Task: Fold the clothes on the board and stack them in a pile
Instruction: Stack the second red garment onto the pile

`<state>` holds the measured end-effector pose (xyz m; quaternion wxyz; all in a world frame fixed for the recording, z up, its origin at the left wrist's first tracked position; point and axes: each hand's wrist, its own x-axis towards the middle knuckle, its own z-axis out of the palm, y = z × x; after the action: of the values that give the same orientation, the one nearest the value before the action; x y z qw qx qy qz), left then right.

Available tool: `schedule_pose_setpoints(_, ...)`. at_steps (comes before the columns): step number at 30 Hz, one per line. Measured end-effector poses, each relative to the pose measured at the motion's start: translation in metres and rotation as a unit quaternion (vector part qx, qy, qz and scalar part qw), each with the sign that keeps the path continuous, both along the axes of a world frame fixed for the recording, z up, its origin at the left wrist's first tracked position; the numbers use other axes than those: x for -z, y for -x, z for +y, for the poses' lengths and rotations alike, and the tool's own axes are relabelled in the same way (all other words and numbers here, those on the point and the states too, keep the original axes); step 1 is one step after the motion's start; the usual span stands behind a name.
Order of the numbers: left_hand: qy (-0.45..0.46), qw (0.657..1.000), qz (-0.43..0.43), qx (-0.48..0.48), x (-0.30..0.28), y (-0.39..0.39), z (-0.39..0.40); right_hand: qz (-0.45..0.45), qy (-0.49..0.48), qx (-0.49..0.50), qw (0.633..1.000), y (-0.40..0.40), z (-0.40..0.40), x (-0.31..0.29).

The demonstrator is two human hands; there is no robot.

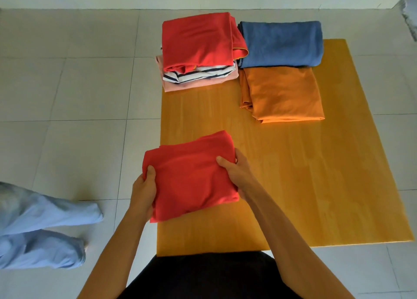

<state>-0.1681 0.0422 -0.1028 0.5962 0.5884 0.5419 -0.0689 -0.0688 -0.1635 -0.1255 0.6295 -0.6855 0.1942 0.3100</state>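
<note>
Both hands, left (144,186) and right (237,172), fingers gripping folded red shirt (191,177). Keep level; land square on pile (198,50).

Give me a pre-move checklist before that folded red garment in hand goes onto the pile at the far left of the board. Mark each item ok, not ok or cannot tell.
1. Grip: left hand and right hand each hold a side of the folded red garment: ok.
2. Fold intact, no loose ends hanging: ok on top; underside cannot tell.
3. Pile squared up: not ok, striped and pink layers stick out at the front.
4. Path over the board clear: ok.
5. Orange garment and blue garment still unstacked: not ok.
</note>
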Motion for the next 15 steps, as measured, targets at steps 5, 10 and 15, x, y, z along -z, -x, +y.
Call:
schedule_pose_setpoints(5,0.013,1.000,-0.014,0.023,-0.001,-0.029,0.013,0.056,-0.034,0.046,0.997,-0.033,0.000,-0.005)
schedule_pose_setpoints(10,0.013,0.998,-0.052,0.016,-0.022,-0.087,0.030,0.015,-0.071,0.047,0.996,-0.092,0.006,-0.041)
schedule_pose_setpoints(15,-0.032,0.986,-0.162,0.004,-0.068,-0.185,0.054,-0.055,-0.095,0.034,0.993,-0.191,0.031,-0.093)
